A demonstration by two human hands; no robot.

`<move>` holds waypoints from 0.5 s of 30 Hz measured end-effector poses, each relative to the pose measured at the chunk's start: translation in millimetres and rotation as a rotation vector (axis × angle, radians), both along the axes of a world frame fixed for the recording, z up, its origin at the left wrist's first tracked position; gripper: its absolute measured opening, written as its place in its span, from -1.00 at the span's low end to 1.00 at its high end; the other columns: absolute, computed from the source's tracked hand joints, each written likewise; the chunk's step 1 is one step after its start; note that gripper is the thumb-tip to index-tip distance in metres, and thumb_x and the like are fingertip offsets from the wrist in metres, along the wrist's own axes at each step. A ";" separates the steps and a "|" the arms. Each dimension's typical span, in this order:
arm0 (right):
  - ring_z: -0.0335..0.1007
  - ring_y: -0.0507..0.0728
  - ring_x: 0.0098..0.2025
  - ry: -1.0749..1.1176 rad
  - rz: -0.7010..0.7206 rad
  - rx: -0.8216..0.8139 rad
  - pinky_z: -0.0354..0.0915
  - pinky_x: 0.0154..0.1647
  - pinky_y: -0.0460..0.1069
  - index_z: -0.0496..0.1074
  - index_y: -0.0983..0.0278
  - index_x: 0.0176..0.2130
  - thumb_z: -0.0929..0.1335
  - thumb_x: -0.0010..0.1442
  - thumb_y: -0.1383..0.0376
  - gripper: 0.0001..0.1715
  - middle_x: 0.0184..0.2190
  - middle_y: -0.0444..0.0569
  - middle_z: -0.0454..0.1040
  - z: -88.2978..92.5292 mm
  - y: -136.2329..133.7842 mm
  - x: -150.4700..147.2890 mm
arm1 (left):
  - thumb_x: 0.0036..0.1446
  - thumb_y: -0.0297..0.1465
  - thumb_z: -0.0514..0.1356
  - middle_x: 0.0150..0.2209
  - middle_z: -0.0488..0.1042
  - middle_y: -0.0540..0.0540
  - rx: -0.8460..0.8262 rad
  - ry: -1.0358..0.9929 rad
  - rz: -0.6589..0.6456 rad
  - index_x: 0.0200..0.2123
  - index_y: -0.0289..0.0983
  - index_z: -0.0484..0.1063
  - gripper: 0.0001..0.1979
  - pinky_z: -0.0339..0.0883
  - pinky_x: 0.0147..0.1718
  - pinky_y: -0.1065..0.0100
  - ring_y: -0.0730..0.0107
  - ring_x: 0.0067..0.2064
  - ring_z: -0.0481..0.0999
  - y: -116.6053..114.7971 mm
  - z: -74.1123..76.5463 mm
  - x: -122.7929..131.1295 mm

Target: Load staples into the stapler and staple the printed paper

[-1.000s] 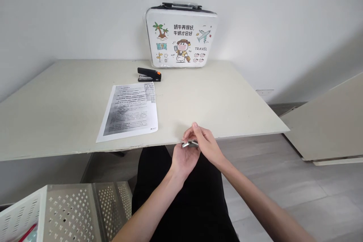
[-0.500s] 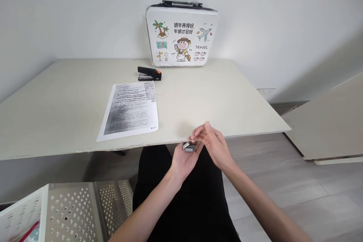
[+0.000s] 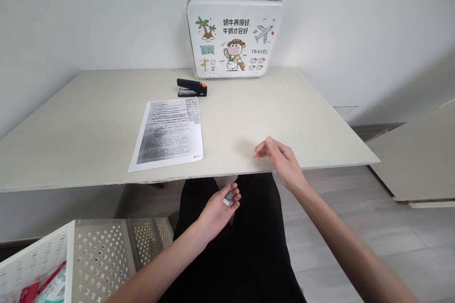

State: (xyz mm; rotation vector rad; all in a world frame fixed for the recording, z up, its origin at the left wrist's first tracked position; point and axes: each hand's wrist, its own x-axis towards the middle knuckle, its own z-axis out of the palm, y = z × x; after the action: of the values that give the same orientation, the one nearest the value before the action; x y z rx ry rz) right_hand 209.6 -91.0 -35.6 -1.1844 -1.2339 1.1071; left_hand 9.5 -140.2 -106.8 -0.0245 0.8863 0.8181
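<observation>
My left hand [image 3: 217,209] hovers over my lap, below the table's front edge, with its fingers curled round a small grey box [image 3: 228,199] that looks like a staple box. My right hand [image 3: 280,158] is raised over the front edge of the table [image 3: 88,123], fingers pinched together on something too small to make out. A printed sheet of paper [image 3: 168,133] lies on the table to the left of my right hand. Behind the paper sits a black stapler [image 3: 192,88] with an orange end.
A white illustrated carry case [image 3: 234,33] stands against the wall at the table's back. A perforated white basket [image 3: 88,255] with red items is at the lower left. Another pale board [image 3: 419,156] lies on the floor to the right.
My hands have come apart: the left one dropped toward my lap with the small box, the right one rose over the table edge. The camera has shifted slightly.
</observation>
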 end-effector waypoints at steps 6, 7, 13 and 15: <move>0.50 0.14 -0.24 -0.177 0.121 -0.019 0.41 -0.02 0.07 0.54 0.22 -0.35 0.25 0.41 -0.21 -0.35 -0.30 0.00 0.59 -4.9 29.4 -25.2 | 0.43 -0.34 0.21 -0.48 0.17 0.07 0.014 0.098 -0.140 -0.46 -0.28 0.34 -0.64 0.17 -0.52 0.48 0.55 -0.52 0.18 -35.5 43.7 -73.2; 0.50 0.14 -0.24 -0.200 0.143 -0.014 0.41 -0.01 0.07 0.54 0.22 -0.35 0.25 0.42 -0.20 -0.35 -0.30 0.00 0.60 -5.3 32.8 -32.9 | 0.43 -0.29 0.22 -0.50 0.11 0.09 0.040 0.107 -0.164 -0.48 -0.27 0.31 -0.61 0.12 -0.56 0.48 0.54 -0.53 0.11 -43.3 51.7 -88.7; 0.52 0.18 -0.19 -0.314 0.242 0.013 0.41 0.02 0.10 0.55 0.19 -0.33 0.25 0.46 -0.13 -0.42 -0.29 0.00 0.61 2.0 25.4 -93.9 | 0.36 -0.22 0.29 -0.52 0.05 0.10 0.100 0.173 0.081 -0.51 -0.25 0.26 -0.57 -0.07 -0.67 0.51 0.54 -0.55 -0.09 -96.5 80.6 -176.9; 0.53 0.20 -0.17 -0.350 0.306 0.028 0.41 0.01 0.10 0.55 0.17 -0.32 0.25 0.48 -0.09 -0.46 -0.28 0.00 0.61 7.2 11.1 -119.4 | 0.32 -0.26 0.31 -0.53 0.03 0.10 0.077 0.198 0.236 -0.54 -0.25 0.23 -0.56 -0.08 -0.70 0.53 0.55 -0.56 -0.10 -114.6 82.8 -203.7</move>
State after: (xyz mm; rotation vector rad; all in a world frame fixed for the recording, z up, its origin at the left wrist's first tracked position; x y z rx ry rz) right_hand 90.2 -79.9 -28.4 -1.2297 -1.7397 1.1265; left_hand -194.1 -254.8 -23.9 0.0207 1.0507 1.0888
